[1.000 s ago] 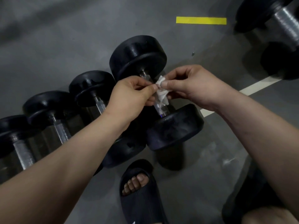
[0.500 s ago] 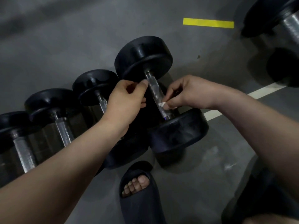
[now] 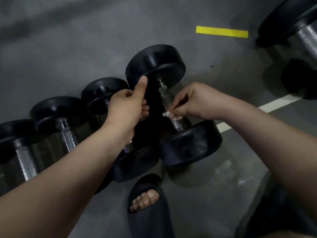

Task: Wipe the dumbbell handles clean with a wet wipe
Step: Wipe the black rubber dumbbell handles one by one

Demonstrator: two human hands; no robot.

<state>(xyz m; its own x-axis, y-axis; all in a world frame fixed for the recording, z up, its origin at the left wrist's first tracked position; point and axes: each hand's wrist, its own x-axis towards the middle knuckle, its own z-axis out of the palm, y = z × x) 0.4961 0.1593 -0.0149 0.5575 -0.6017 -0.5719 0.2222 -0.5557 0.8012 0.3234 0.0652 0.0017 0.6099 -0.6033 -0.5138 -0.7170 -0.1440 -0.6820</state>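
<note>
On the grey floor (image 3: 68, 48), the right hand (image 3: 193, 102) pinches a bunched white wet wipe (image 3: 166, 114) against the steel handle (image 3: 176, 122) of the rightmost dumbbell (image 3: 190, 143) in a row. The left hand (image 3: 125, 107), fingers curled around nothing, sets its thumb against that dumbbell's far head.

Floor (image 3: 68, 48) beyond the row of dumbbells (image 3: 56, 109): open, only a yellow strip (image 3: 222, 31) lying flat. Row packed close; gaps between the bars narrow and dark. End dumbbell (image 3: 155, 66): handle (image 3: 175, 121) open from its right side, where the right hand (image 3: 193, 102) pinches the wipe (image 3: 166, 114). Left hand (image 3: 127, 107) fills the gap on the other side. Slipper (image 3: 145, 208) blocks the near approach. Separate dumbbell (image 3: 298, 36) well apart, bare floor between.
</note>
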